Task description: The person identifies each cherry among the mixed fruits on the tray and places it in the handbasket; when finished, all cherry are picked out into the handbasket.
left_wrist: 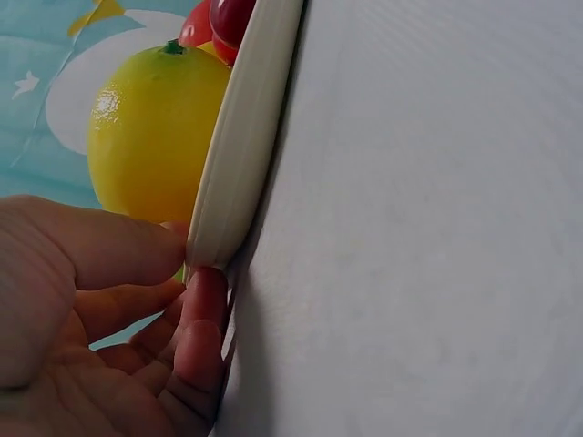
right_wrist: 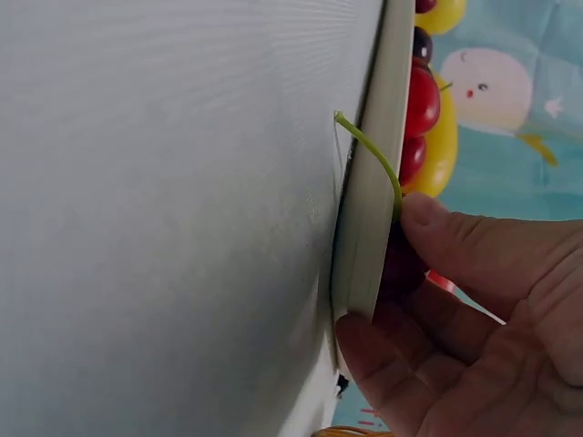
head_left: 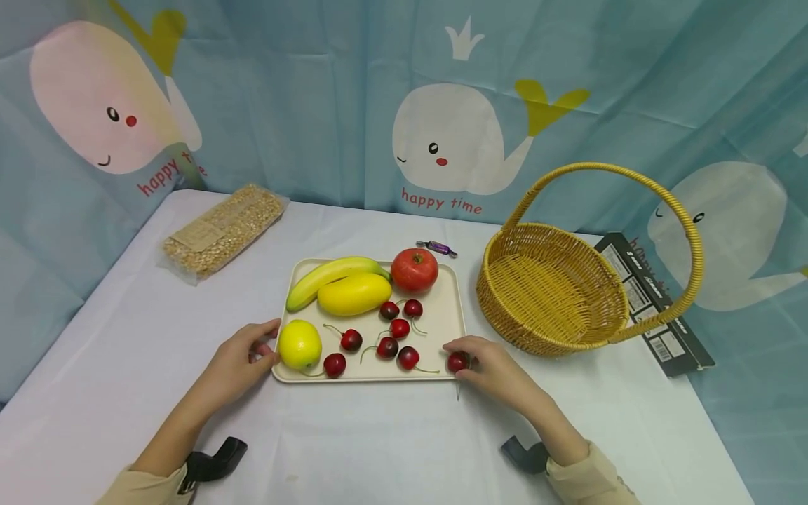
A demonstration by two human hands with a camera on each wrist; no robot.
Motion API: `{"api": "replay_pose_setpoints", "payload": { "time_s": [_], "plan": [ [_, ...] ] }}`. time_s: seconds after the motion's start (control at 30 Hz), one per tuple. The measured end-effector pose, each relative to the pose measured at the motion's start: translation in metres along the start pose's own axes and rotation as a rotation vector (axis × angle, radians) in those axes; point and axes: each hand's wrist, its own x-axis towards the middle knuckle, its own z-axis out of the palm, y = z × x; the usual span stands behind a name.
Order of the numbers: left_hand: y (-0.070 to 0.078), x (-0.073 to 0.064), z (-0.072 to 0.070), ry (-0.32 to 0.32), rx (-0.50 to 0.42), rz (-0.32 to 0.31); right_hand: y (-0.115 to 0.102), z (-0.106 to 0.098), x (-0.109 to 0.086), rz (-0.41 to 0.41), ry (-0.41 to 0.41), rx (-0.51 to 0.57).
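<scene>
A cream tray [head_left: 448, 294] lies on the white table. At its left edge my left hand [head_left: 243, 358] pinches the rim, thumb above and fingers beneath in the left wrist view, beside a yellow lemon [head_left: 299, 344]. Over the tray's front right corner, my right hand [head_left: 495, 368] has thumb and forefinger around a dark red cherry [head_left: 458, 362]; its green stem [right_wrist: 373, 150] hangs past the rim. A fingertip of that hand also touches the tray's edge. On the tray lie a banana [head_left: 328, 275], a yellow mango-like fruit [head_left: 355, 294], a red pomegranate [head_left: 414, 270] and several loose cherries [head_left: 387, 348].
To the tray's right stands a wicker basket [head_left: 549, 287] with a tall handle. A black box [head_left: 656, 308] lies behind it. Near the tray's back edge is a purple wrapped candy [head_left: 437, 248]. A clear bag of pale grains [head_left: 224, 230] rests back left, before a blue whale-print curtain [head_left: 303, 105].
</scene>
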Motion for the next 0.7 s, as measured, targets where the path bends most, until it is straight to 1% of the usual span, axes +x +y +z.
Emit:
{"api": "replay_pose_setpoints", "payload": {
  "time_s": [0.17, 0.27, 0.33, 0.47, 0.63, 0.7],
  "plan": [
    [-0.002, 0.001, 0.0, 0.006, -0.012, -0.01, -0.001, -0.001, 0.004, -0.008, 0.003, -0.036],
    [-0.003, 0.001, 0.0, 0.014, -0.008, -0.008, -0.003, -0.001, 0.007, -0.011, 0.029, -0.031],
    [-0.004, 0.0, 0.0, 0.018, -0.006, -0.003, -0.005, -0.003, 0.01, -0.019, 0.059, -0.006],
    [-0.007, -0.003, 0.001, 0.031, -0.005, 0.008, -0.012, -0.012, 0.016, -0.048, 0.135, 0.051],
    [-0.008, 0.0, 0.002, 0.043, -0.005, 0.025, -0.017, -0.034, 0.019, -0.054, 0.288, 0.13],
    [-0.008, 0.002, 0.002, 0.04, -0.003, 0.028, -0.016, -0.044, 0.017, -0.04, 0.354, 0.153]
  ]
}}
